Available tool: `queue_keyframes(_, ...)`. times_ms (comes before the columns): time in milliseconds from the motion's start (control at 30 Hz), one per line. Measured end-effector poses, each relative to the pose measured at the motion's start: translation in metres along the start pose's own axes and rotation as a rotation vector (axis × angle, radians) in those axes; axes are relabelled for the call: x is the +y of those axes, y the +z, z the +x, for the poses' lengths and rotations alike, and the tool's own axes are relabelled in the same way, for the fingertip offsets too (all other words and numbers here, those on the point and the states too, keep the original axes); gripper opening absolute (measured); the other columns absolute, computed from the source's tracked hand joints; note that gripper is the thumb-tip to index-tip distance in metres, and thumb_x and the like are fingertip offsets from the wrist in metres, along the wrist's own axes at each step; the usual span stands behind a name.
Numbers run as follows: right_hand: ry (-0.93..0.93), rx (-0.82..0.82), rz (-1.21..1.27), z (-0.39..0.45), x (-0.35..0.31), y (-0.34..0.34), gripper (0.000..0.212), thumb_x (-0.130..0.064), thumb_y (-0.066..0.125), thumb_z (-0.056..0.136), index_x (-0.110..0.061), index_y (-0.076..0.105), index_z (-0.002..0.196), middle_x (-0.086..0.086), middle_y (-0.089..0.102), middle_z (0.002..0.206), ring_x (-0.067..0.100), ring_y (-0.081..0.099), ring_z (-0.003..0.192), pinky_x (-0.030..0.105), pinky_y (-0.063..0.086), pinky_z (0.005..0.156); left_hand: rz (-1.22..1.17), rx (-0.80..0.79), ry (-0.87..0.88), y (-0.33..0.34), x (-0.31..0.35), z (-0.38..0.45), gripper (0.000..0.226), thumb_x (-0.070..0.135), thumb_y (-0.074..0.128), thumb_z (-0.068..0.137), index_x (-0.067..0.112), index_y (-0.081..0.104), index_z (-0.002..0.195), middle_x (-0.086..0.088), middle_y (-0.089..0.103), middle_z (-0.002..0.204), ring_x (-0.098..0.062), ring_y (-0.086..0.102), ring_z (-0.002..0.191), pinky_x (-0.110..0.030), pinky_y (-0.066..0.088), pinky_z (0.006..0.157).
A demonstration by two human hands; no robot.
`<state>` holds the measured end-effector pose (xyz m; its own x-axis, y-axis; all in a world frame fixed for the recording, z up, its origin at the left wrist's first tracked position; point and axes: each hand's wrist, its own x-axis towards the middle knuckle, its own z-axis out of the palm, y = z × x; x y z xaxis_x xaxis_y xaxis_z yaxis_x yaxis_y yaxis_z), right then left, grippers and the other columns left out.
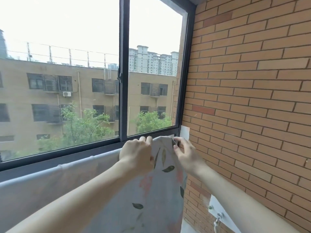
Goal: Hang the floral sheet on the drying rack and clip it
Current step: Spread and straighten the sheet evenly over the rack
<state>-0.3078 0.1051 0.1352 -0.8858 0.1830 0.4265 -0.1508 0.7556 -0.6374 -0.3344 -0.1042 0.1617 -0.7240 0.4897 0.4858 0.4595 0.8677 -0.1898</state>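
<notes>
Sheet [151, 190] hides rack; left hand [136, 155] grips it.

The drying rack is hidden under the floral sheet [148, 190], so no bar shows; the sheet runs off the bottom and left edges; the left hand [136, 154] covers part of its top fold; whether the right hand [185, 154] pinches a dark clip or only cloth cannot be told.
</notes>
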Motion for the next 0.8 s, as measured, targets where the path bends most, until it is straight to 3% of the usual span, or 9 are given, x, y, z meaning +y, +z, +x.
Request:
queue_keyframes(133, -0.047, 0.038, 0.122, 0.049, -0.003, 0.026, 0.038, -0.042, 0.039, 0.11, -0.028, 0.062, 0.136, -0.009, 0.062, 0.137, 0.011, 0.055, 0.127, 0.031, 0.042, 0.105, 0.011, 0.033, -0.021, 0.002, -0.005, -0.009, 0.035, 0.043, 0.05, 0.095, 0.02, 0.045, 0.121, -0.002, 0.059, 0.115, -0.027, 0.063, 0.104, -0.035, 0.036, 0.069)
queue_keyframes(233, -0.036, -0.043, 0.171, 0.065, -0.003, 0.045, 0.055, -0.05, 0.03, 0.11, -0.017, 0.074, 0.106, -0.004, 0.072, 0.1, 0.016, 0.062, 0.098, 0.034, 0.045, 0.086, 0.022, 0.05, -0.077, 0.002, -0.011, -0.016, 0.034, 0.048, 0.05, 0.093, 0.022, 0.045, 0.115, 0.0, 0.061, 0.111, -0.026, 0.064, 0.101, -0.036, 0.037, 0.068)
queue_keyframes(300, -0.112, -0.031, 0.174, 0.066, -0.002, 0.053, 0.067, -0.055, 0.024, 0.107, -0.008, 0.063, 0.078, 0.001, 0.065, 0.076, 0.018, 0.058, 0.076, 0.037, 0.043, 0.071, 0.035, 0.071, -0.113, 0.001, -0.018, -0.022, 0.031, 0.051, 0.049, 0.094, 0.023, 0.041, 0.106, 0.003, 0.062, 0.107, -0.025, 0.065, 0.099, -0.037, 0.042, 0.07)
queue_keyframes(367, -0.21, -0.008, 0.174, 0.068, 0.002, 0.058, 0.062, -0.052, 0.024, 0.107, -0.011, 0.044, 0.064, 0.0, 0.052, 0.061, 0.016, 0.048, 0.06, 0.034, 0.036, 0.06, 0.061, 0.094, -0.149, -0.001, -0.022, -0.029, 0.032, 0.054, 0.048, 0.095, 0.025, 0.035, 0.099, 0.004, 0.063, 0.104, -0.023, 0.066, 0.097, -0.036, 0.042, 0.071)
queue_keyframes(533, -0.384, 0.067, 0.263, 0.067, 0.001, 0.071, 0.059, -0.037, 0.035, 0.111, -0.018, 0.033, 0.055, -0.006, 0.039, 0.048, 0.01, 0.037, 0.046, 0.024, 0.025, 0.047, 0.096, 0.155, -0.222, -0.009, -0.025, -0.046, 0.037, 0.059, 0.053, 0.094, 0.025, 0.039, 0.091, 0.008, 0.063, 0.087, -0.021, 0.066, 0.083, -0.032, 0.035, 0.064)
queue_keyframes(667, -0.41, 0.092, 0.326, 0.071, 0.005, 0.077, 0.062, -0.034, 0.04, 0.11, -0.022, 0.028, 0.05, -0.006, 0.035, 0.041, 0.011, 0.04, 0.045, 0.025, 0.023, 0.046, 0.152, 0.176, -0.329, -0.014, -0.04, -0.068, 0.044, 0.069, 0.051, 0.09, 0.028, 0.04, 0.08, 0.01, 0.056, 0.072, -0.02, 0.063, 0.071, -0.033, 0.033, 0.06)
queue_keyframes(800, -0.419, 0.047, 0.352, 0.073, 0.01, 0.075, 0.063, -0.035, 0.041, 0.11, -0.021, 0.028, 0.05, -0.007, 0.038, 0.041, 0.013, 0.036, 0.043, 0.035, 0.024, 0.05, 0.206, 0.182, -0.426, -0.021, -0.057, -0.09, 0.055, 0.08, 0.046, 0.084, 0.027, 0.039, 0.071, 0.012, 0.055, 0.063, -0.02, 0.053, 0.06, -0.032, 0.035, 0.058)
